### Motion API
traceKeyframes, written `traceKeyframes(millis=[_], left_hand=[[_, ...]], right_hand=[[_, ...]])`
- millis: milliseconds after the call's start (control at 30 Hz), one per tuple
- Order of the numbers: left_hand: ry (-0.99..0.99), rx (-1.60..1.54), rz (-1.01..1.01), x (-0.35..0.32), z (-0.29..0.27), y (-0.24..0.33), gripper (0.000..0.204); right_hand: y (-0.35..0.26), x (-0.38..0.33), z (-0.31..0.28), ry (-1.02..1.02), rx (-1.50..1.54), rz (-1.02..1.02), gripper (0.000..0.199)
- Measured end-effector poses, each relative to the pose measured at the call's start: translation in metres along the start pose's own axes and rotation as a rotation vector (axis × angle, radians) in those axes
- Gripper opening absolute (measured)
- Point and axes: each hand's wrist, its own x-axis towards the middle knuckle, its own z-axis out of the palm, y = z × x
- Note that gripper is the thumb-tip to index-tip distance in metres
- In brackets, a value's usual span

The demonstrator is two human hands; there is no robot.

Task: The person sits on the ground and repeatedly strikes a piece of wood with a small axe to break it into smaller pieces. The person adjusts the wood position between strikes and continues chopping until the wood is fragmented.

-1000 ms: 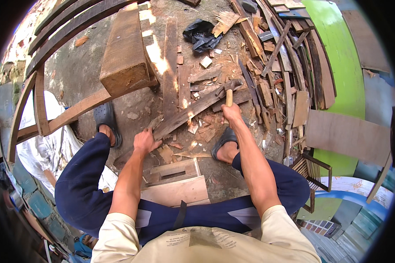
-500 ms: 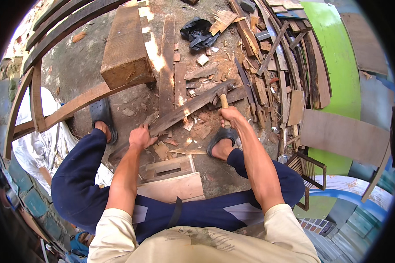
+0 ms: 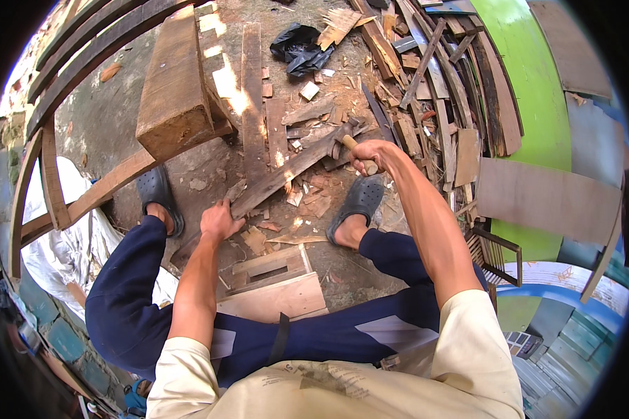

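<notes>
A long weathered wooden plank (image 3: pixel 284 174) lies slantwise on the ground, running from near my left foot up toward the right. My left hand (image 3: pixel 220 220) grips its near part, with the fingers over its edge. A hammer (image 3: pixel 349 142) with a pale wooden handle is in my right hand (image 3: pixel 373 155), the fingers wrapped round the grip. Its dark head is at the plank's far end; whether the two touch, I cannot tell. Beneath that end is another dark piece of wood, partly hidden.
Several boards and scraps (image 3: pixel 454 84) are piled at the right beside a green panel (image 3: pixel 534 91). A thick wooden beam (image 3: pixel 175 84) rests on a frame at the left. A small wooden box-like piece (image 3: pixel 272 297) sits before my lap. A black plastic bag (image 3: pixel 300 49) lies far off.
My right hand has shifted right and up, and the hammer's handle has swung from nearly upright to a slant toward the upper left. My left hand stays on the plank.
</notes>
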Motion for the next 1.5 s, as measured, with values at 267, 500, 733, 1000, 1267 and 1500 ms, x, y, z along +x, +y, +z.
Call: traceKeyframes(millis=[267,500,733,1000,1267,1500], left_hand=[[-0.015,0.003,-0.007,0.001,-0.004,0.004,0.072],[-0.034,0.011,-0.007,0.000,0.000,-0.003,0.075],[-0.008,0.090,-0.061,-0.001,-0.007,0.006,0.080],[0.574,-0.186,0.522,0.002,-0.027,0.122,0.057],[0.191,-0.741,0.554,-0.024,-0.012,0.223,0.026],[0.220,-0.627,0.630,-0.037,-0.013,0.232,0.022]], right_hand=[[-0.001,0.037,-0.062,-0.179,-0.090,0.124,0.015],[0.027,0.036,-0.126,-0.229,-0.236,0.088,0.043],[0.057,0.019,-0.058,0.230,-0.435,-0.142,0.008],[0.124,-0.068,0.010,0.087,-0.326,-0.228,0.012],[0.185,-0.177,0.048,-0.050,-0.024,-0.294,0.020],[0.192,-0.144,0.033,0.025,0.309,-0.343,0.013]])
